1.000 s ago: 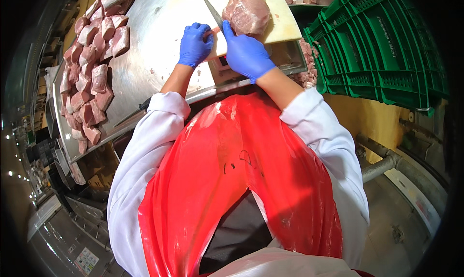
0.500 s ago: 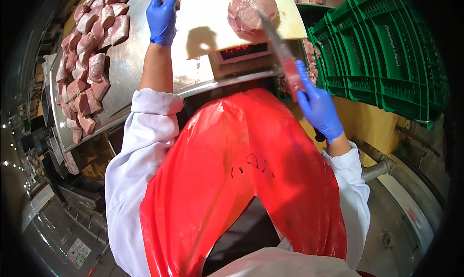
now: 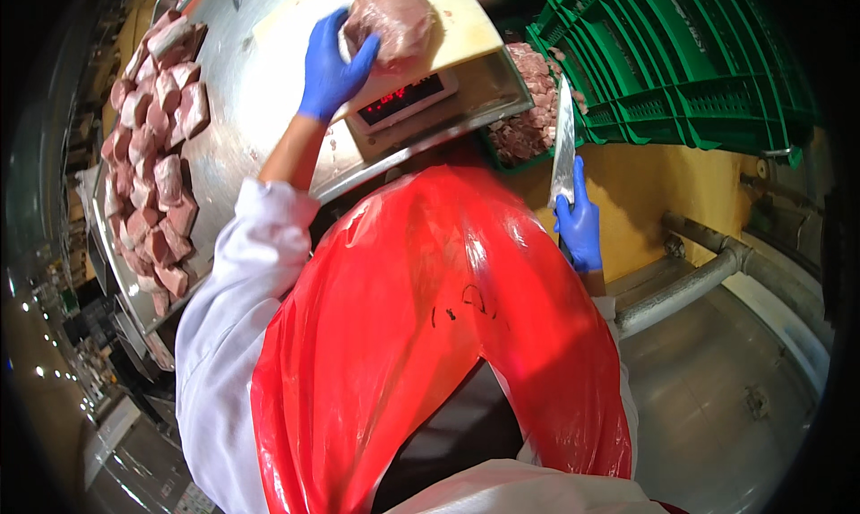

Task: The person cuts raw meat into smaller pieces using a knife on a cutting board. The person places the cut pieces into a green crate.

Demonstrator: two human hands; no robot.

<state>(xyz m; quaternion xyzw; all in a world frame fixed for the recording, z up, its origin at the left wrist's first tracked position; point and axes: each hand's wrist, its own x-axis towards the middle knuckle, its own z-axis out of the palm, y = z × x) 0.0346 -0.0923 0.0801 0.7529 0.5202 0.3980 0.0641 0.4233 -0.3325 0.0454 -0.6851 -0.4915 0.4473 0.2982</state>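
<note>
A large rounded piece of raw meat (image 3: 391, 25) lies on a pale cutting board (image 3: 473, 41). My left hand (image 3: 336, 70), in a blue glove, grips the meat's near left side, thumb and fingers spread around it. In my right hand (image 3: 580, 232), also gloved in blue, is a knife (image 3: 563, 142). Its handle is mostly hidden in my closed fingers. The blade points up and away, to the right of the board and apart from the meat. Below the board's near edge sits a scale (image 3: 408, 103) with a lit red display.
Many cut meat pieces (image 3: 148, 169) lie along the left of the steel table (image 3: 228, 124). Right of the table, smaller meat pieces (image 3: 528, 111) fill a green container. Large green crates (image 3: 690, 75) stand on the far right, above a metal pipe (image 3: 681, 290).
My left hand has moved right and taken hold of the large piece of meat. My right hand has drawn the knife away from the meat, rightward and nearer. The view has shifted.
</note>
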